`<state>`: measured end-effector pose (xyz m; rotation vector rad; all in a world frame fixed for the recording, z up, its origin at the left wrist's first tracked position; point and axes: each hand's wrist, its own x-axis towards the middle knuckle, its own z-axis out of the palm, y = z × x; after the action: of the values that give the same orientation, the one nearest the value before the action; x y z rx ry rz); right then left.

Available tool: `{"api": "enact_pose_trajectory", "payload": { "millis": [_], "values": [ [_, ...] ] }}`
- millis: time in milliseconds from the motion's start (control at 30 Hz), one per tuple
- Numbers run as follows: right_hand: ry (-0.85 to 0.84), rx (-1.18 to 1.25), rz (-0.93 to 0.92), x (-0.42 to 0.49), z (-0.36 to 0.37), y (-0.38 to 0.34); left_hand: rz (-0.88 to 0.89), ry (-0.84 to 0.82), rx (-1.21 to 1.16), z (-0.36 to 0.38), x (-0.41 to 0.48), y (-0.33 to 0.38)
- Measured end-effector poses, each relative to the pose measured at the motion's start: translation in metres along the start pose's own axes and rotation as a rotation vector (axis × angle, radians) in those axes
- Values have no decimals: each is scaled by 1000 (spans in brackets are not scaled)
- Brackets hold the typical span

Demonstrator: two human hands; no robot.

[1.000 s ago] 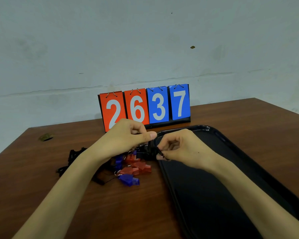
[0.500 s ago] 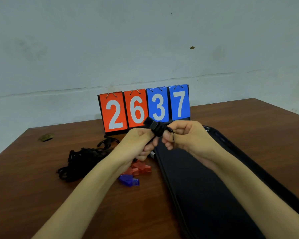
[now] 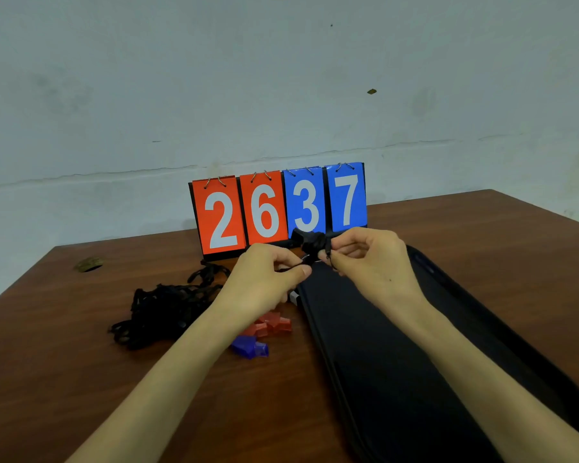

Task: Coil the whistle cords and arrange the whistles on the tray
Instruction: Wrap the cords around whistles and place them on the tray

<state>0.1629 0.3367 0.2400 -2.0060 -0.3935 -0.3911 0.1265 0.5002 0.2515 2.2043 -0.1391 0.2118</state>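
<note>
A black whistle (image 3: 310, 241) is held up between my two hands, above the far left corner of the black tray (image 3: 398, 362). My right hand (image 3: 368, 259) pinches the whistle and its thin black cord. My left hand (image 3: 268, 279) pinches the cord at the metal ring just below the whistle. On the table under my left forearm lie red whistles (image 3: 271, 324) and a blue whistle (image 3: 249, 349). A tangled heap of black cords (image 3: 171, 305) lies to their left.
A flip scoreboard (image 3: 278, 208) reading 2637 stands at the table's far edge, right behind the hands. The brown wooden table (image 3: 64, 379) ends at a pale wall. A small hole with a brass fitting (image 3: 88, 264) sits at the far left.
Both hands rose from the pile with the black whistle, away from the red and blue whistles. In the last half second they shifted little, my left hand pinching the cord lower down.
</note>
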Motion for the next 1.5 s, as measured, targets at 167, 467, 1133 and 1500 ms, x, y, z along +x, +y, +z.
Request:
{"api": "enact_pose_trajectory", "payload": {
  "millis": [167, 467, 1133, 1500],
  "values": [
    [19, -141, -106, -5, 4, 0, 73, 144, 165, -1, -4, 6],
    [15, -176, -82, -13, 5, -10, 46, 334, -180, 0, -5, 12],
    [-18, -331, -233, -22, 9, -10, 43, 352, 36, 6, -8, 9],
    [-217, -534, -238, -20, 13, -8, 87, 249, 508, 22, -7, -3]
  ]
}}
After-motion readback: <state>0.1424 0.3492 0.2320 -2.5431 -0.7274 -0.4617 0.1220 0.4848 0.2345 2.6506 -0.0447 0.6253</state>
